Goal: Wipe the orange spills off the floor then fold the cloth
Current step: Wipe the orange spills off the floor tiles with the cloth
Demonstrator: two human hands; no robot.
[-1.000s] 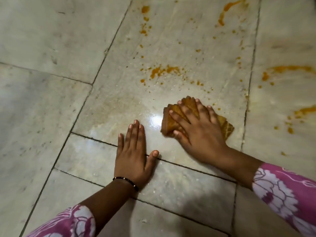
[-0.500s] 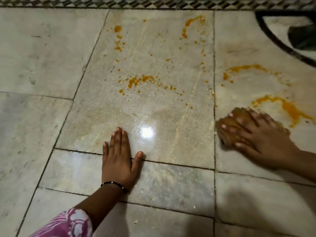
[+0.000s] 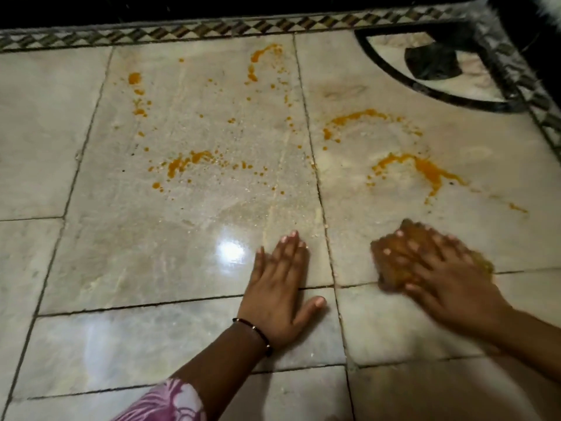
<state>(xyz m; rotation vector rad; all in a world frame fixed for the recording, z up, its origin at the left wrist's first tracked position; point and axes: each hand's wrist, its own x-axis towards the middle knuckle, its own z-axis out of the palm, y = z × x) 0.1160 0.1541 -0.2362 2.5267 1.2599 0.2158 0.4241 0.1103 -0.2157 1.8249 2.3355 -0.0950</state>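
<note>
our right hand [image 3: 449,281] presses straight, spread fingers onto the bunched, orange-stained cloth [image 3: 391,259] on the glossy marble floor [image 3: 151,268]; our left hand [image 3: 279,290] lies flat beside it, holding nothing. curved orange spills [image 3: 425,170] streak just beyond.

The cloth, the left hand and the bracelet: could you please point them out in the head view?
cloth [image 3: 412,230]: head view, blurred far corner, bare fabric.
left hand [image 3: 276,287]: head view, back of the hand.
bracelet [image 3: 255,329]: head view, band across the wrist.

Tiled floor [image 3: 151,268] carries scattered orange spills [image 3: 425,170]; stained cloth [image 3: 388,271] lies there.
</note>
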